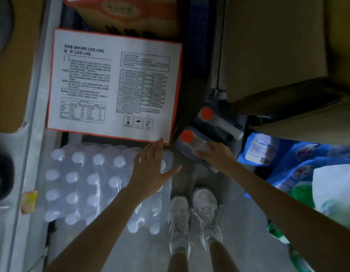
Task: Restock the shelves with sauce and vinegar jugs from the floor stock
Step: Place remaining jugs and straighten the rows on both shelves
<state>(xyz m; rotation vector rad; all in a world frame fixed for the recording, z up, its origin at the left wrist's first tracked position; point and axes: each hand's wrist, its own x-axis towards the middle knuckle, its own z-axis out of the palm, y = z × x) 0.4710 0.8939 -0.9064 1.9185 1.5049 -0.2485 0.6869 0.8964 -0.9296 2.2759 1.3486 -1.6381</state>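
**Two jugs on the floor, one under your right hand**

Head view: two dark jugs with orange caps stand just beside each other on the floor (239, 222), right of centre, between the white box (115, 85) and the blue bags (268, 150). Your right hand (217, 154) is on the near jug (191, 144), fingers curled over its pale handle side. The far jug (215, 120), just above it in the frame, is untouched. Your left hand (150, 169) is flat and spread, holding nothing, over the bottle pack (88, 183), fingertips at the box's lower right corner.

Both jugs look full of dark liquid, so expect real weight. The plastic should be stiff but smooth, possibly slick. Lift by the handle, not the cap, and bring your free left hand under the base if it swings.

Count: two jugs, one white box, one wrapped bottle pack partly hidden by your arm, at least two blue bags.
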